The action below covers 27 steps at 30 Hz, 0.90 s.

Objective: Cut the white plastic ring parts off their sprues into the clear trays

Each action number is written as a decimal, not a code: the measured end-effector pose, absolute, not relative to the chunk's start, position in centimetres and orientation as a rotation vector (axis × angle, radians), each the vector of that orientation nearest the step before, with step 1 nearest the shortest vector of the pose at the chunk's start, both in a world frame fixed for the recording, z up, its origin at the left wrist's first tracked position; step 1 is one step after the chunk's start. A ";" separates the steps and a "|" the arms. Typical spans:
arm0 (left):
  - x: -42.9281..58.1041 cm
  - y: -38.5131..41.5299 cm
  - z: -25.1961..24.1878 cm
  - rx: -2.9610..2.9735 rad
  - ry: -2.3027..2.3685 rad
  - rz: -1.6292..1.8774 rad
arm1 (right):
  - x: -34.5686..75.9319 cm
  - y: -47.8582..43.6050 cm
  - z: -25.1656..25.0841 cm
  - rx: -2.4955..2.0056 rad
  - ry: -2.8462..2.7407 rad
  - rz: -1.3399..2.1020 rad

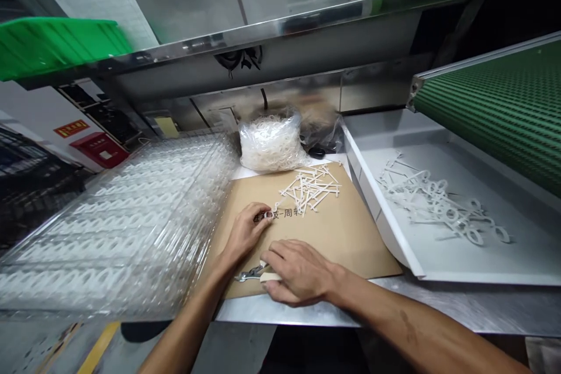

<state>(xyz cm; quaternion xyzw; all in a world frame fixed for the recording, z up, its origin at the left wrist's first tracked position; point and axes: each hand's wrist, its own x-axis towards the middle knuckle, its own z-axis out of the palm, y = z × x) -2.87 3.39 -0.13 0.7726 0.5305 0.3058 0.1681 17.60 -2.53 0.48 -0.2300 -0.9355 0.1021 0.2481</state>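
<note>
The counter (289,311) is brushed stainless steel, dull and smooth, under a matt brown kraft paper sheet (342,239). Small steel snips (249,274) shine at lower centre. The white plastic pieces (310,187) look matt, while the stacked clear plastic trays (118,216) at left are glossy. At right, a smooth white tray (385,228) sits below a textured green ribbed belt (495,111).

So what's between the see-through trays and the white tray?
The head view shows a brown cardboard sheet there, with a pile of small white plastic pieces lying on it.
</note>
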 end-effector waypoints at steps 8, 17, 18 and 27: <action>-3.3 4.0 -2.0 2.330 1.682 0.885 | 18.1 -1.7 1.0 -0.780 -2.458 0.463; -2.7 2.5 -0.2 2.268 1.567 1.200 | 18.6 -1.6 2.4 -1.064 -2.033 0.973; -2.6 2.2 0.1 2.287 1.543 1.261 | 18.7 -1.5 2.6 -1.093 -1.996 1.020; -2.3 0.3 1.9 2.329 1.450 1.487 | 19.1 -1.0 2.8 -1.166 -1.911 1.134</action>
